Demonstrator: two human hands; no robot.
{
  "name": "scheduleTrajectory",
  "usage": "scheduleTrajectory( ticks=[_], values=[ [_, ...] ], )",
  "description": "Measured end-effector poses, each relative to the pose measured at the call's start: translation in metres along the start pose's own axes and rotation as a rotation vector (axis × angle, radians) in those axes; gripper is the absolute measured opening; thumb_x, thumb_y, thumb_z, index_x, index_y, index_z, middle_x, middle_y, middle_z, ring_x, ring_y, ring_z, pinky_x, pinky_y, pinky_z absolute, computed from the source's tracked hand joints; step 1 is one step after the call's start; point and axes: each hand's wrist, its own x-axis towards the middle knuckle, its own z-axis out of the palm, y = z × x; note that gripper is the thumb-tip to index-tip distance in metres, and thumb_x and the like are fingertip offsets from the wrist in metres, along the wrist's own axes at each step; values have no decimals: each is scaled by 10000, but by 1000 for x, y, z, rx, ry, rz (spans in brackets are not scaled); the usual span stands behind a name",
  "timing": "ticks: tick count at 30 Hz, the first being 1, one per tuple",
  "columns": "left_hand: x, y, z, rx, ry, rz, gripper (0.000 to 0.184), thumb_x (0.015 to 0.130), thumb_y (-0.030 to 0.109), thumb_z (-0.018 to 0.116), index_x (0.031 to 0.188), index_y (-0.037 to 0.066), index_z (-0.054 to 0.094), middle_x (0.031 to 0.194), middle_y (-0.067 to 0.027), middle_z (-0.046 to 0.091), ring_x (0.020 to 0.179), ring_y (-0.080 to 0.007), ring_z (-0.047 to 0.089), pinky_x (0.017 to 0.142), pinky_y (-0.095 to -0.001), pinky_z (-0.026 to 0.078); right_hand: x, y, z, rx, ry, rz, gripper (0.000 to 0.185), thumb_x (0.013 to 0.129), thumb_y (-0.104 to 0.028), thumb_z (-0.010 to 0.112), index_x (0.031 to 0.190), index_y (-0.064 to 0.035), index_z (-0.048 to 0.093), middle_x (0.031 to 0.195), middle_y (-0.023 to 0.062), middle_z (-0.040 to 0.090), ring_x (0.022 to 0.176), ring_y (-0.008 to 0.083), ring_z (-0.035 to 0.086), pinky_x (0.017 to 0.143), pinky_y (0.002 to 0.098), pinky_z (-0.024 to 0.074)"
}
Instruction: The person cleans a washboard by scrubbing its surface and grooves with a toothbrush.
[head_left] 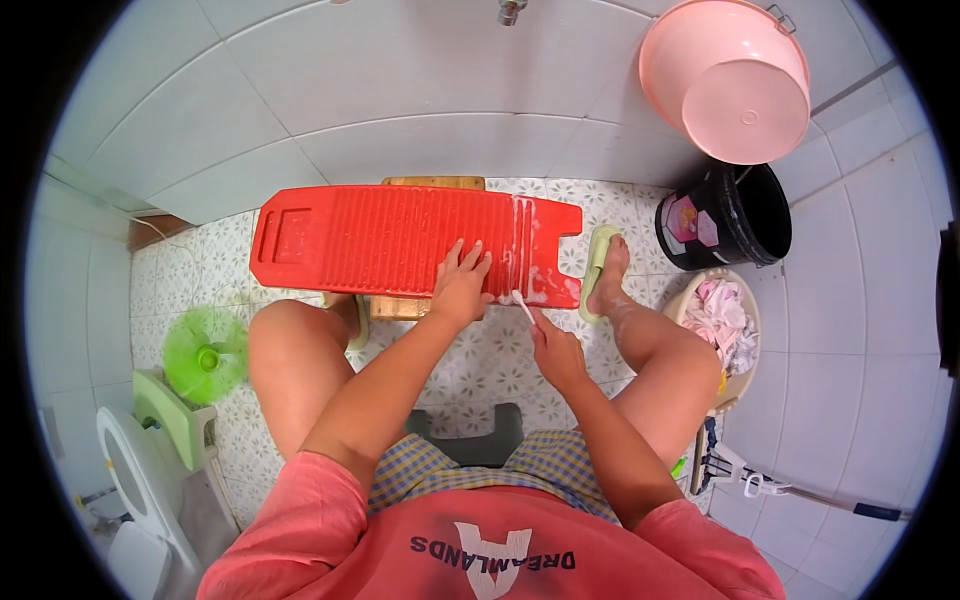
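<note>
A red plastic washboard lies across a wooden stool in front of me. White suds streak the ridges at its right end. My left hand rests palm down on the board, fingers stretched out and somewhat apart, holding nothing. In my closed right hand is a white toothbrush. Its bristle end meets the board's near edge among the suds, close to the left hand's thumb. My fingers cover most of the handle.
Right of the board stand a black bucket, a basket of laundry and a mop. A pink basin hangs on the wall. To the left are a green round brush-like item and a toilet.
</note>
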Motion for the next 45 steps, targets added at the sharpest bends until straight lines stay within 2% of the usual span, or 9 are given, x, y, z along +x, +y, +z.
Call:
scheduleTrajectory(
  ticks=[5,14,21,29,32,35,38,40,45],
  values=[
    [-1,0,-2,-15,6,3,725,695,221,771,1338,87,464,1468,-100,338,1371,-360,236,1058,-522,304,-1,-10,1,-103,-106,-53,378,906,-228,504,1284,-227,511,751,217,643,712,414,631,679,519,492],
    [1,-1,0,4,2,5,728,701,226,769,1344,90,457,1472,-94,332,1375,-347,232,1058,-505,308,7,-17,-3,-185,-63,-80,420,904,-235,517,1320,-246,467,713,192,639,664,384,637,623,513,496],
    [1,0,1,21,-14,-6,731,711,220,762,1356,95,442,1482,-84,319,1384,-341,214,1062,-500,301,19,-23,-2,-218,-53,-62,450,910,-239,506,1354,-259,434,729,196,645,671,381,642,626,503,502],
    [1,1,-1,28,-19,-5,734,710,206,760,1359,95,436,1486,-83,313,1383,-342,215,1060,-504,301,50,-27,-1,-168,-42,-69,507,877,-117,460,1370,-236,435,814,217,654,731,381,647,682,495,508],
    [1,1,1,14,-9,-20,741,703,203,764,1358,93,436,1479,-90,322,1380,-345,219,1060,-502,299,40,-22,9,-143,33,-91,462,893,-149,502,1349,-215,465,744,227,624,671,401,619,616,506,482],
    [1,2,2,9,14,-10,738,699,204,765,1356,108,442,1481,-109,308,1376,-351,223,1060,-498,296,24,-18,16,-118,50,-108,464,890,-156,509,1348,-215,467,745,224,624,669,402,621,627,507,488],
    [0,3,3,-37,48,-12,741,690,214,772,1353,135,451,1486,-129,285,1370,-359,229,1079,-495,263,8,-28,10,-169,4,-56,463,887,-159,513,1345,-213,472,728,215,624,656,391,625,624,500,496],
    [1,2,4,51,99,45,757,681,221,779,1358,161,445,1492,-139,264,1368,-364,232,1101,-494,219,7,-26,13,-174,14,-69,462,884,-160,515,1342,-206,475,723,213,625,650,383,629,617,494,499],
    [0,3,6,57,77,18,780,678,220,780,1371,166,425,1489,-139,272,1371,-365,227,1117,-501,181,24,-23,17,-217,63,-107,499,851,-119,519,1344,-186,469,727,206,630,644,364,638,603,482,504]
  ],
)
